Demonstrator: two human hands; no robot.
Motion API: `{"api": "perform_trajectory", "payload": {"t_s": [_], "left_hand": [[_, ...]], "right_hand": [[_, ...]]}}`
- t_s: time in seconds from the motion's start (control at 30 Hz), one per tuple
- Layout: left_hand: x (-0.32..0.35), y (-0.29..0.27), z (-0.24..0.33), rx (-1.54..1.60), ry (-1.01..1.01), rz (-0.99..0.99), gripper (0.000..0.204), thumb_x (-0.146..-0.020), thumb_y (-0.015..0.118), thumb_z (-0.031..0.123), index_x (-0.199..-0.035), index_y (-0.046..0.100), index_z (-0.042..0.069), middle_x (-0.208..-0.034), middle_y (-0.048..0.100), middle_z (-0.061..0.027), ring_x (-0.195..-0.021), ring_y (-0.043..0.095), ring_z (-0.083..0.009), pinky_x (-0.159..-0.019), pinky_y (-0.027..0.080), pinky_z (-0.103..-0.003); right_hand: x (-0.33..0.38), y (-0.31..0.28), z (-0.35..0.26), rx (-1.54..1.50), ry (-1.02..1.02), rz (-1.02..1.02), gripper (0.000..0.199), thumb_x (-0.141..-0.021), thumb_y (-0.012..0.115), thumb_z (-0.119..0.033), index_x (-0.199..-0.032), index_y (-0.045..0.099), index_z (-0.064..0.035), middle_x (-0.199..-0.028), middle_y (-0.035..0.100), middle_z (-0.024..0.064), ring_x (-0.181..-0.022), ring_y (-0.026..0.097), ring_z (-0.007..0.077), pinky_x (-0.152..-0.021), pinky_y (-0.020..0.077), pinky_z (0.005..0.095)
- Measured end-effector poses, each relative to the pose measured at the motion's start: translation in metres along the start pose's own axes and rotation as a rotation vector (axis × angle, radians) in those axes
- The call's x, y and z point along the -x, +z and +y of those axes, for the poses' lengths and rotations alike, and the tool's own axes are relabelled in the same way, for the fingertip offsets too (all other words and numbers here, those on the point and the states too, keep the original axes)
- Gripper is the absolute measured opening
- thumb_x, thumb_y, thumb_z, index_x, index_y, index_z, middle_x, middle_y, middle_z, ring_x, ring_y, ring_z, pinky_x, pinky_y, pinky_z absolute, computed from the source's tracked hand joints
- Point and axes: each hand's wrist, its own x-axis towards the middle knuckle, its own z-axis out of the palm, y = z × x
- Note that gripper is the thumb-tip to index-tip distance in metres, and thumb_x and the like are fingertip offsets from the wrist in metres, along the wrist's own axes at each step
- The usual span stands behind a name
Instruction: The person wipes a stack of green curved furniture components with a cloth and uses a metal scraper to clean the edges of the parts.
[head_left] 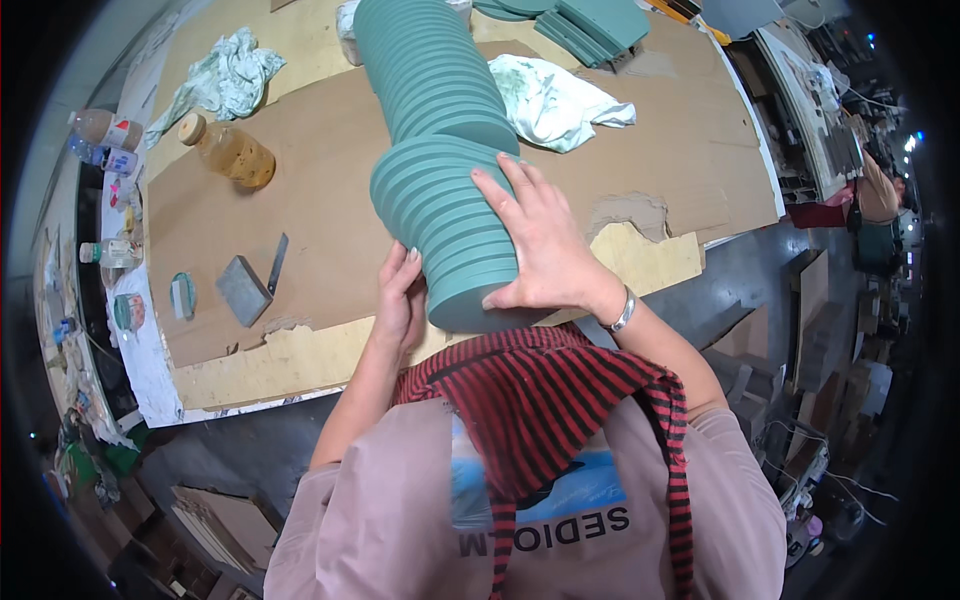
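A near bundle of round green discs (450,225), pressed face to face, lies between my two hands at the front of the table. My right hand (540,235) clasps its right side, fingers reaching along the rims and thumb on the nearest face. On the lower left side, my left hand (402,295) holds the bundle with its fingers against the rims; part of that hand is hidden. Beyond it, a longer row of the same green discs (430,75) stretches to the far edge of the view, slightly offset from the near bundle.
Cardboard (330,230) covers the wooden table. On the left are a bottle of yellowish liquid (235,155), a crumpled cloth (235,75), a grey block (243,290) and a thin blade-like strip (278,262). A stained white cloth (555,100) and green flat pieces (595,30) lie far right.
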Motion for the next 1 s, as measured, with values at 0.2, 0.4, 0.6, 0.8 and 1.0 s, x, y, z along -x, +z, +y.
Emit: {"api": "perform_trajectory", "payload": {"t_s": [0.2,0.4,0.6,0.8,1.0], "left_hand": [[-0.030,-0.015,0.060,-0.016,0.285,0.356,0.052,-0.102,0.054,0.030,-0.144,0.038,0.004,-0.135,0.054,-0.0082,-0.122,0.052,-0.0169,-0.103,0.044,-0.035],[-0.046,-0.047,0.049,-0.269,0.276,0.156,0.035,-0.100,0.056,0.025,-0.127,0.047,0.004,-0.118,0.056,-0.0081,-0.112,0.053,-0.0166,-0.100,0.042,-0.032],[-0.045,-0.030,0.043,-0.182,0.230,0.060,0.028,-0.101,0.051,0.021,-0.122,0.047,0.004,-0.113,0.057,-0.0087,-0.106,0.056,-0.0161,-0.095,0.046,-0.031],[-0.039,-0.033,0.031,-0.252,0.191,-0.044,0.032,-0.101,0.051,0.025,-0.124,0.046,0.004,-0.116,0.055,-0.0082,-0.109,0.054,-0.0158,-0.097,0.044,-0.031],[-0.025,-0.041,0.025,-0.322,0.177,-0.067,0.054,-0.098,0.054,0.040,-0.134,0.041,0.001,-0.128,0.050,-0.0106,-0.122,0.047,-0.0193,-0.106,0.036,-0.034]], "right_hand": [[-0.014,0.027,-0.043,0.199,-0.157,-0.098,0.107,-0.058,0.087,-0.043,-0.150,0.040,-0.0151,-0.156,0.021,0.0321,-0.142,0.025,0.0509,-0.115,0.0243,0.0569],[-0.002,0.019,-0.017,-0.090,-0.102,-0.026,0.109,-0.062,0.088,-0.042,-0.153,0.035,-0.0149,-0.158,0.018,0.0302,-0.146,0.018,0.0481,-0.118,0.0211,0.0537],[0.047,0.034,0.039,-0.936,0.246,0.041,0.115,-0.072,0.081,-0.032,-0.158,0.011,-0.0055,-0.164,0.009,0.0220,-0.153,0.008,0.0325,-0.122,0.0123,0.0420],[0.028,0.052,0.034,-1.279,0.162,0.083,0.094,-0.097,0.057,-0.040,-0.158,-0.003,-0.0023,-0.165,0.000,0.0193,-0.153,0.000,0.0297,-0.122,0.0037,0.0386],[0.024,0.062,0.029,-1.265,0.162,0.142,0.091,-0.099,0.051,-0.050,-0.158,0.001,-0.0017,-0.165,0.003,0.0197,-0.153,0.001,0.0301,-0.122,0.0038,0.0395]]}}
